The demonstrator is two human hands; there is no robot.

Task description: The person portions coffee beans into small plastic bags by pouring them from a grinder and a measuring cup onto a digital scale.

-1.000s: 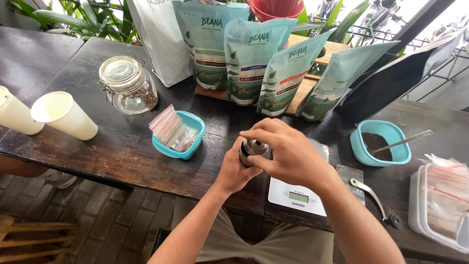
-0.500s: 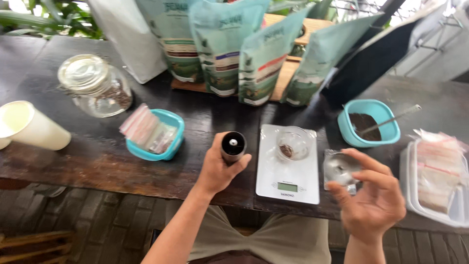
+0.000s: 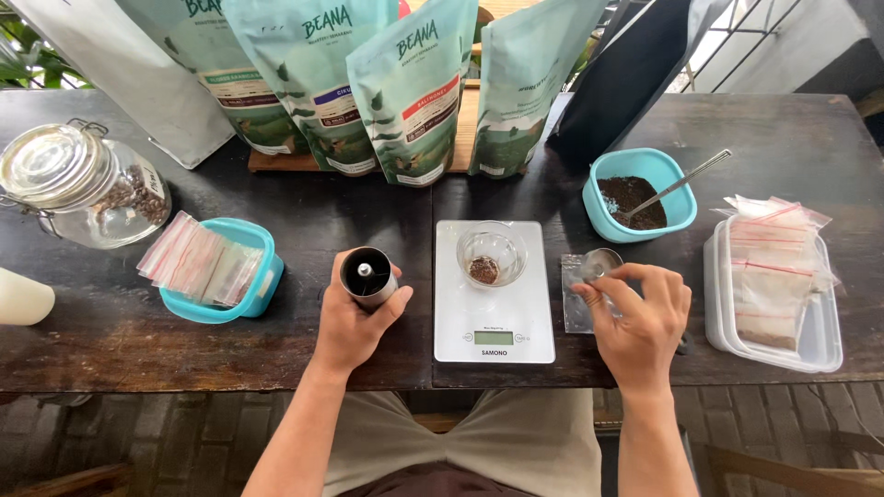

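**Fingers split: grinder body in the left hand, lid piece in the right**

Fingers (image 3: 391, 308) of the left hand (image 3: 354, 322) are wrapped tight around the upright, silver cylindrical metal hand grinder (image 3: 368, 274), which stands open-topped on the dark wooden worktop (image 3: 110, 331), just left of the white flat kitchen scale (image 3: 494, 327). A second ago both hands were clasped together over the grinder at the table edge; half a second ago they had parted, and now the right hand (image 3: 640, 317) has come down lower, to just right of the scale. Its fingers pinch a small round silver metal piece (image 3: 600, 264) over a clear little plastic bag (image 3: 577, 304) lying on the worktop.

The grinder shows a dark inside with a bright centre shaft. On the scale sits a small clear glass cup (image 3: 492, 256) with a little brown grounds at the bottom.

Farther out: a teal plastic bowl of dark grounds (image 3: 639, 193) with a metal spoon (image 3: 677, 184), a white plastic tray (image 3: 820, 340) stacked with red-striped zip bags, a teal tub of more such bags (image 3: 230, 285), a clip-top glass jar of coffee beans (image 3: 83, 184), and a row of pale green standing pouches (image 3: 405, 92) at the back. Brick paving shows below the worktop's edge.
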